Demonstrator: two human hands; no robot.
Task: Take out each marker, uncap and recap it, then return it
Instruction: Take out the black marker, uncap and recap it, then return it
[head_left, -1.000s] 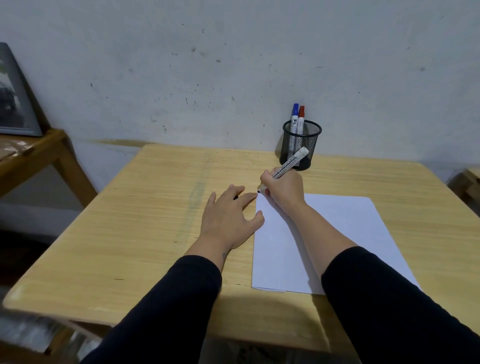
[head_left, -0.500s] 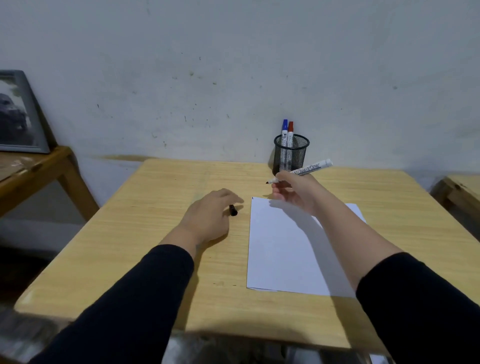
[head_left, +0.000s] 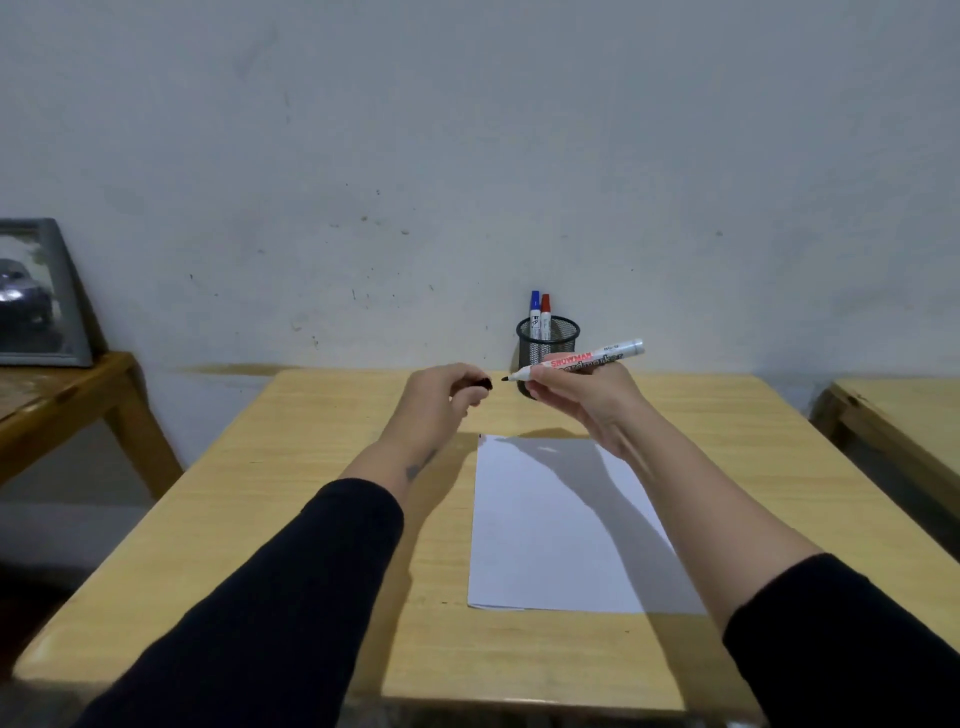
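Note:
My right hand (head_left: 589, 400) holds an uncapped white marker (head_left: 582, 361) nearly level above the table, its black tip pointing left. My left hand (head_left: 441, 397) pinches the black cap (head_left: 484, 384) a short gap from that tip, with the cap's open end facing it. Behind my hands a black mesh pen cup (head_left: 548, 340) stands by the wall. In it a blue-capped marker (head_left: 534, 309) and a red-capped marker (head_left: 545, 312) stand upright.
A white sheet of paper (head_left: 545, 525) lies on the wooden table (head_left: 311, 493) under my right forearm. A framed picture (head_left: 36, 296) leans on a side table at the left. Another wooden table edge (head_left: 893, 415) shows at the right.
My left hand picked the black cap off the table and lifted it. Both hands rose and came together, cap now close to the marker tip.

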